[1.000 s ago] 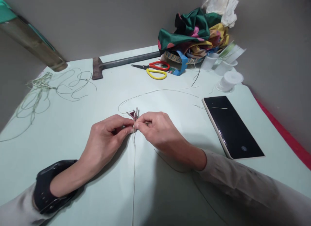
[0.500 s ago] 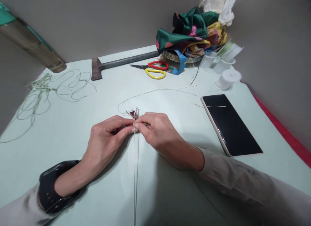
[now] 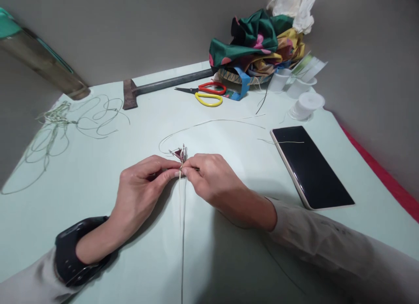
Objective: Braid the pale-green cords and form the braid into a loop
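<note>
My left hand (image 3: pixel 144 186) pinches pale cord (image 3: pixel 182 234) between thumb and forefinger, close to a small metal piece with a dark red triangular centre (image 3: pixel 179 153). From the other side, my right hand (image 3: pixel 212 177) is closed on the cord too, its fingertips almost meeting those of the left. Strands run from the pinch straight down toward the bottom of the view. Another length of the thin cord curves away behind the metal piece across the table. The fingers cover the spot where the strands come together.
Behind my hands lie red-and-yellow-handled scissors (image 3: pixel 209 94) and a hammer (image 3: pixel 131 94). At right are a phone (image 3: pixel 310 166) and white thread spools (image 3: pixel 307 105). Tangled green cord (image 3: pixel 59 114) and a bottle (image 3: pixel 49 62) are at left. Bunched patterned cloth (image 3: pixel 255 38) sits at the back.
My fingertips have drawn slightly apart at the cord, the right ones shifting a little right. The hanging strands now lie closer together toward the bottom. Both hands keep their pinch.
</note>
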Demonstrator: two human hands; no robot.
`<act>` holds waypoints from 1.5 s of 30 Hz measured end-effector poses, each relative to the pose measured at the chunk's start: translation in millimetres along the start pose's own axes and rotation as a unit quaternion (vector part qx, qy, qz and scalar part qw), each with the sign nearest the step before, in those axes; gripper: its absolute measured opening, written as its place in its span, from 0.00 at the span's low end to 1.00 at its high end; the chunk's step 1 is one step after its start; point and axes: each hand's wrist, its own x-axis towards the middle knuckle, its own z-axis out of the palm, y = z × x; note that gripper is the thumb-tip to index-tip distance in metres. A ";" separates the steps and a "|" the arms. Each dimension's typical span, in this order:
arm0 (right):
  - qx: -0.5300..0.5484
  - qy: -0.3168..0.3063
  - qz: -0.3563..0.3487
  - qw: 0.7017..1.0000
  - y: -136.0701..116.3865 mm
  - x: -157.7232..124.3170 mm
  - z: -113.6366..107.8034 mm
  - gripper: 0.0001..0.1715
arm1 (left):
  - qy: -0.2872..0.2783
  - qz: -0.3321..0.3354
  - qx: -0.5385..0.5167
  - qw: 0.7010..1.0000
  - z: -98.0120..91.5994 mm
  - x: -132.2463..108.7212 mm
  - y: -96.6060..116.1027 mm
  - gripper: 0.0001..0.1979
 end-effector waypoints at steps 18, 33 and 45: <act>-0.007 0.003 0.017 1.000 -5.1 -2.0 3.4 0.13 | 0.027 0.079 0.142 0.986 4.9 -3.1 -0.7 0.08; 0.014 -0.005 0.036 0.999 -10.5 -3.0 -3.6 0.14 | 0.027 0.134 0.153 0.979 4.7 -3.6 -4.5 0.08; -0.014 -0.016 0.041 0.999 -8.8 1.2 -3.0 0.17 | 0.011 0.063 0.074 0.995 2.4 -1.5 -6.1 0.06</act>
